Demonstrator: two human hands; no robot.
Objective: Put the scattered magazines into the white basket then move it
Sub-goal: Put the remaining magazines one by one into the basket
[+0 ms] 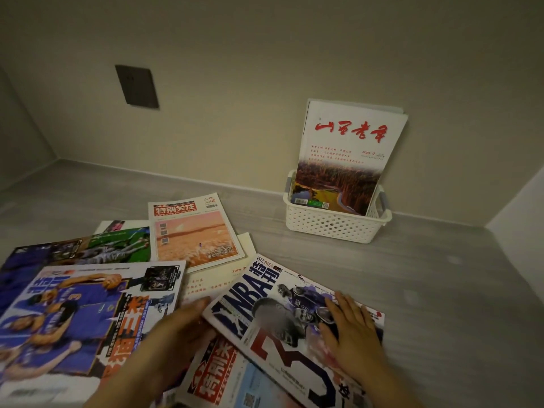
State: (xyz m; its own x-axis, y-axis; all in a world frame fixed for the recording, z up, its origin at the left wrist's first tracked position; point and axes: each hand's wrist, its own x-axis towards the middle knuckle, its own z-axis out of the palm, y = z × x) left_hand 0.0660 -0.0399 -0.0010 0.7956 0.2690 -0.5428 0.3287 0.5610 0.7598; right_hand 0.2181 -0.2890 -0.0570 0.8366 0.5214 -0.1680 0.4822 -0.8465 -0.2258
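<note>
a dark wall plate point(137, 86) sits on the beige wall above the grey table point(426, 275), well apart from everything else. the white basket point(335, 223) stands at the back against the wall, its sides perforated, grey handles at each end. upright in it, leaning on the wall, is a white magazine with red script point(347, 154) and a landscape photo low on its cover; another page edge shows behind it. nothing lies between the basket and the scattered pile in front.

the pile overlaps: a blue basketball magazine point(85, 316) at left, a green-and-dark one point(88, 248) behind it, a pink-covered magazine point(192, 234) in the middle, a cream sheet under that, and a red-titled one point(217, 375) at the bottom edge. the nba magazine point(282, 313) lies tilted on top. the left hand point(179, 331) curls at its left edge, thumb on the corner, its grip pinching the cover. the right hand point(350, 331) lies flat on its right side, fingers spread wide, gripping nothing.
</note>
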